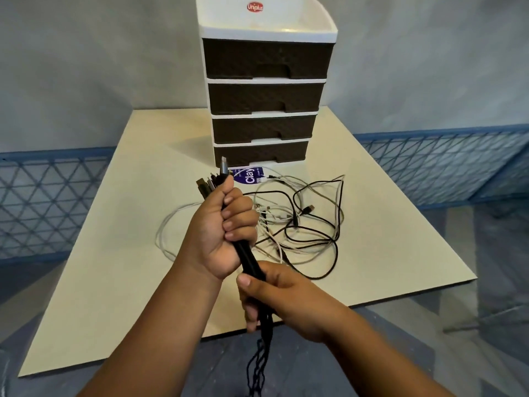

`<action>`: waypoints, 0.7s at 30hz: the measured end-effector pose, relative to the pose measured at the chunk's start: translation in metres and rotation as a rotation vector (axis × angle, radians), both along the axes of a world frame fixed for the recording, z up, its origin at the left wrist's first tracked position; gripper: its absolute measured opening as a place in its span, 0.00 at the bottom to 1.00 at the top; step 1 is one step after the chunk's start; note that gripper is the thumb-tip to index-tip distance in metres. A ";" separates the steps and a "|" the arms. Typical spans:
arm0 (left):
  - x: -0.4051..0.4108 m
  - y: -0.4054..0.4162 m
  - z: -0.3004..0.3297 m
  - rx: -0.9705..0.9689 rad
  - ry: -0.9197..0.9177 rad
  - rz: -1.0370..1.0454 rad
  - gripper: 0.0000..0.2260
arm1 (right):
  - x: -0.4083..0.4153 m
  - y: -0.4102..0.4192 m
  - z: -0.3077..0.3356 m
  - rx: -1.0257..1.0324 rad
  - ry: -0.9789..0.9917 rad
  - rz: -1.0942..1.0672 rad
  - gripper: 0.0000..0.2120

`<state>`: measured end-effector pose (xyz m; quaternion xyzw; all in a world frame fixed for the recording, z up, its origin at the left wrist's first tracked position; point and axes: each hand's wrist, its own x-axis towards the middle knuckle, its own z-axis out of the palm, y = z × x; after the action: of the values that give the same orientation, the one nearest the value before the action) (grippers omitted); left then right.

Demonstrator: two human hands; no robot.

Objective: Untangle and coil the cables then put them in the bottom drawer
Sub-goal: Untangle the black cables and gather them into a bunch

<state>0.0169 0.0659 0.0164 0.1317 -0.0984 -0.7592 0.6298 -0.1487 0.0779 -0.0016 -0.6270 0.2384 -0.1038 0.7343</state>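
black cable bundle | left hand grips top; right hand below

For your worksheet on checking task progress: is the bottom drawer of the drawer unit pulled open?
No, the bottom drawer sits flush in the drawer unit, closed like the three drawers above it.

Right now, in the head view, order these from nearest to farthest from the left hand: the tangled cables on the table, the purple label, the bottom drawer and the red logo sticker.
From the left hand, which grips a bundle of cable ends:
1. Tangled cables, just to its right on the table.
2. Purple label, just beyond the bundle's tips.
3. Bottom drawer, behind the label.
4. Red logo sticker, atop the drawer unit.
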 end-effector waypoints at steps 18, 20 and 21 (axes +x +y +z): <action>-0.007 -0.034 0.019 0.125 -0.187 0.221 0.17 | -0.002 -0.217 -0.046 -1.466 0.698 0.091 0.20; -0.007 -0.034 0.020 0.143 -0.231 0.274 0.19 | -0.004 -0.225 -0.042 -1.535 0.607 0.066 0.17; -0.007 -0.034 0.021 0.154 -0.256 0.301 0.20 | -0.004 -0.229 -0.037 -1.564 0.551 0.021 0.15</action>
<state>0.0098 0.0321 0.0371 0.2881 -0.0987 -0.6388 0.7065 -0.1527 -0.1509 -0.0387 -0.9619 0.2629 -0.0752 0.0025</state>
